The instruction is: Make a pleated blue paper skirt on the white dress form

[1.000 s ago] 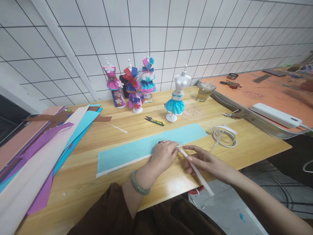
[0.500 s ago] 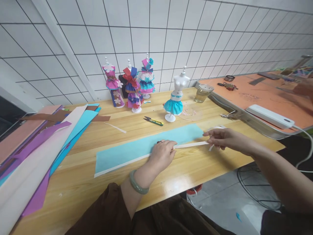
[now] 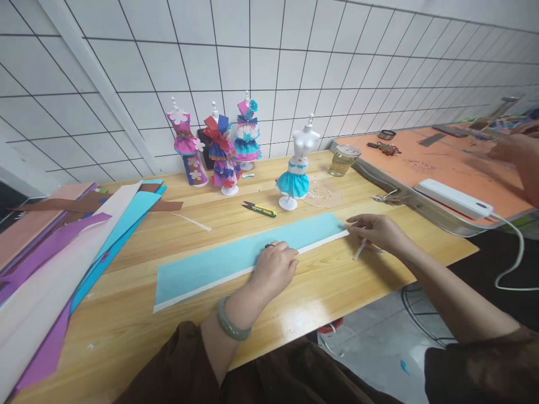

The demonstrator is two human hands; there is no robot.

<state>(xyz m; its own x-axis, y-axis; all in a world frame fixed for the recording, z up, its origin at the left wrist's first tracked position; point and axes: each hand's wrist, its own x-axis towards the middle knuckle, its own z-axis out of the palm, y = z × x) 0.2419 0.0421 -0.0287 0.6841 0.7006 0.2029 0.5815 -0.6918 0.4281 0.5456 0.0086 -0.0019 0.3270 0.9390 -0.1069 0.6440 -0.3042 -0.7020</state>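
A long strip of light blue paper (image 3: 210, 261) lies slantwise on the wooden table. White tape (image 3: 322, 243) runs along its near edge. With bent fingers held together, my left hand (image 3: 275, 266) presses the tape and paper down near the middle. At the strip's right end, my right hand (image 3: 377, 231) pinches the tape between thumb and fingers. A loose white tape end (image 3: 359, 249) and a pale loop show below that hand, partly hidden by it. Behind the strip lie yellow-green thread snips (image 3: 260, 210).
Coloured sheets (image 3: 63, 269) are piled at the left. A small mannequin in a blue skirt (image 3: 292, 184) and several dressed ones stand behind. Farther right are a cup (image 3: 343, 160), an orange-topped table (image 3: 404, 160), a white corded device (image 3: 452, 198) and another person's hand (image 3: 517, 157).
My right hand has brought the tape in against the blue strip's right corner; a gap showed there before. My left hand stays pressed on the strip. The view has shifted slightly.
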